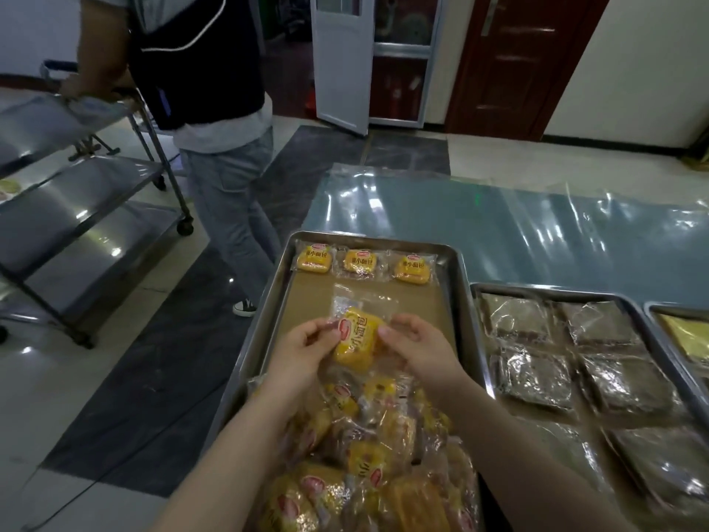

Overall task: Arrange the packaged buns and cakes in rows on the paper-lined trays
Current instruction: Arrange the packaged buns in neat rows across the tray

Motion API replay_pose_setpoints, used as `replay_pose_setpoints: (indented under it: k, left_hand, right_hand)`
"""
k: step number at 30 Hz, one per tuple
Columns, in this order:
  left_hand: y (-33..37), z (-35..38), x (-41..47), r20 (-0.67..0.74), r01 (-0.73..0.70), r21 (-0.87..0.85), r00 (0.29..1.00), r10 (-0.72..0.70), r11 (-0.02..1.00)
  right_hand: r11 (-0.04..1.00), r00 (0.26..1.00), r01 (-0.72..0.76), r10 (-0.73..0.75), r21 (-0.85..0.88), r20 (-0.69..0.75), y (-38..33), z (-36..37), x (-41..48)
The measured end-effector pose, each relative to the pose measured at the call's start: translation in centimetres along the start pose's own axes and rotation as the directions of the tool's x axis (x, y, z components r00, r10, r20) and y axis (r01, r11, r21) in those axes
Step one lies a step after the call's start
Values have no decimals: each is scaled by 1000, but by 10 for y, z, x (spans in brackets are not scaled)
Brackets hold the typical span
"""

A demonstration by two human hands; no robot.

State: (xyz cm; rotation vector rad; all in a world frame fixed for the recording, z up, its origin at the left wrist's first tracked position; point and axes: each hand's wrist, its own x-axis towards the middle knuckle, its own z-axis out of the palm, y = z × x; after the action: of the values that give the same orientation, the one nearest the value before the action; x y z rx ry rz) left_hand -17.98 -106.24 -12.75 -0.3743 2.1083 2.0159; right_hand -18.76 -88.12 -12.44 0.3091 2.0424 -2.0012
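A steel tray (268,301) lined with brown paper lies in front of me. Three yellow packaged buns (362,263) sit in a row along its far edge. Above the tray's middle, my left hand (303,349) and my right hand (416,345) pinch one yellow packaged bun (356,339) by its clear wrapper, one hand on each side. A loose heap of packaged buns (368,455) covers the near end of the tray, under my forearms.
A second tray (477,291) on the right holds several wrapped brown cakes (598,362). A third tray (652,309) shows at the far right edge. Clear plastic sheeting (498,224) covers the table behind. A person (215,109) stands by a steel trolley (76,209) on the left.
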Motion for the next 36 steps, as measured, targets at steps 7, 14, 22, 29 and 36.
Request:
replay_pose_setpoints:
  k: [7, 14, 22, 29, 36]
  left_hand:
    - [-4, -20, 40, -44, 49, 3, 998, -49, 999]
    - [-14, -43, 77, -279, 75, -190, 952, -127, 979]
    - [-42, -60, 111, -56, -274, 770, 870, 490, 576]
    - [-64, -71, 125, 80, -183, 961, 902, 425, 207]
    - [-62, -68, 128, 83, -190, 960, 896, 436, 207]
  right_hand:
    - [999, 996, -27, 30, 37, -86, 3, 8, 57]
    - [999, 1000, -25, 25, 23, 13, 18, 37, 93]
    - [988, 969, -135, 147, 70, -199, 38, 69, 156]
    - [997, 978, -67, 60, -31, -198, 40, 96, 176]
    - [364, 903, 301, -405, -881, 141, 48, 103, 171]
